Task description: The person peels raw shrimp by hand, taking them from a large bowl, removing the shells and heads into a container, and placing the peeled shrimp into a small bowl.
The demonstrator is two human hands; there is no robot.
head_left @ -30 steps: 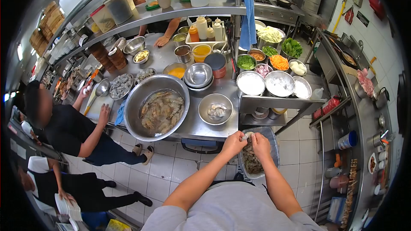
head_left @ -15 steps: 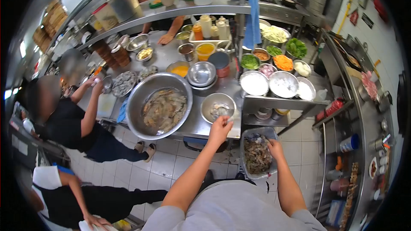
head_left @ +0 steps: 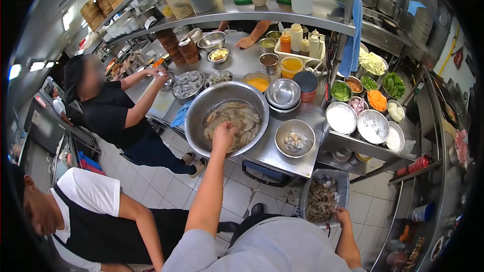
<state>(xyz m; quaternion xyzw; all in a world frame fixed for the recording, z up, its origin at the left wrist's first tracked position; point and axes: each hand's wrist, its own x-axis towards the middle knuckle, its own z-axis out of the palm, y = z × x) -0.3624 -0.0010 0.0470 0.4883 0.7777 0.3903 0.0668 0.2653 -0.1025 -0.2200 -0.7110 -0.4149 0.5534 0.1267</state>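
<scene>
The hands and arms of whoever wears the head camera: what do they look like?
The left hand and right hand are human hands, ungloved. The forearms are uncovered, with no watch, bracelet or cable visible. Short grey sleeves belong to a grey shirt.

left hand (head_left: 223, 134): over shrimp (head_left: 247, 116) in large bowl (head_left: 193, 122) | right hand (head_left: 343, 215): at edge of bin (head_left: 345, 183)

Brown prawns (head_left: 246, 121) lay in a basin (head_left: 194, 118) at mid-frame, pale peeled prawns (head_left: 295, 141) in a bowl (head_left: 280, 137) right of centre, shells (head_left: 321, 199) in a bin (head_left: 343, 187) lower right.
</scene>
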